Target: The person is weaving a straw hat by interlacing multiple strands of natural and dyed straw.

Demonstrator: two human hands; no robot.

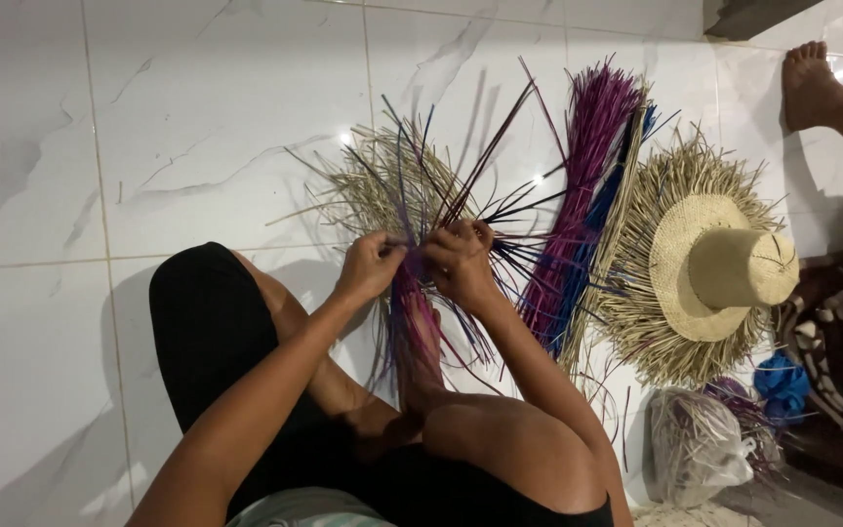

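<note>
Floor (100, 146): white marble-look tile, bare at 9 o'clock. Person seated on it, knees bent, black shorts.

Left hand (371, 265), near frame centre: fingers curled shut, pinching strands of the weave (397, 195). The weave is a flat start of natural straw with dark blue and purple strands fanning out toward 12 o'clock, lying on the tile just above both hands; its loose purple ends trail down toward the person's foot at 6 o'clock.

Right hand (461, 263), touching the left at the same knot: fingers closed around purple strands, thumb on top.

At 2 o'clock from the hands: a bundle (587, 185) of purple, blue and straw-coloured strands laid lengthwise on the tile.

At 3 o'clock: a straw hat (724, 268), crown finished, brim edge ragged with uncut ends.

At 4 o'clock: a clear bag (700, 444) of strands, blue twine beside it.

At 1 o'clock, far corner: another person's bare foot (810, 83).
</note>
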